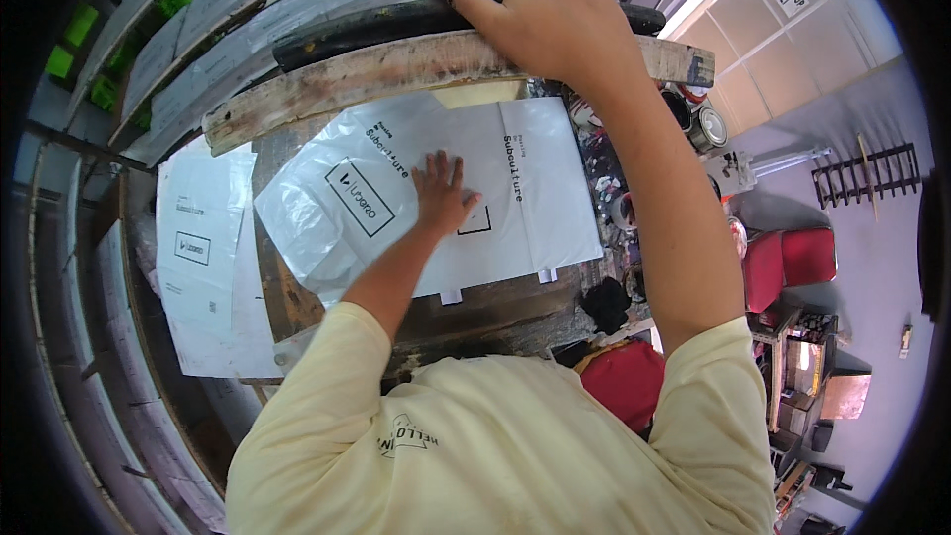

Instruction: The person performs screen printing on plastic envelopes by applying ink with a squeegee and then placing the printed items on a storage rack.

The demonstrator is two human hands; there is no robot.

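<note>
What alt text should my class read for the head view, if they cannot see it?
A person's left hand lies spread on white printed sheets on a worktable, while the right hand holds a dark bar beside a wooden beam beyond them. Racks stand at the left, a red chair at the right.

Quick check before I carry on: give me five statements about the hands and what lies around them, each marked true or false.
1. The left hand lies on white plastic. True.
2. The left hand is clenched in a fist. False: its fingers are spread.
3. The right hand is up at the black bar. True.
4. A metal can stands left of the plastic. False: the metal can is on its right.
5. A wooden bar runs alongside the black bar. True.
</note>
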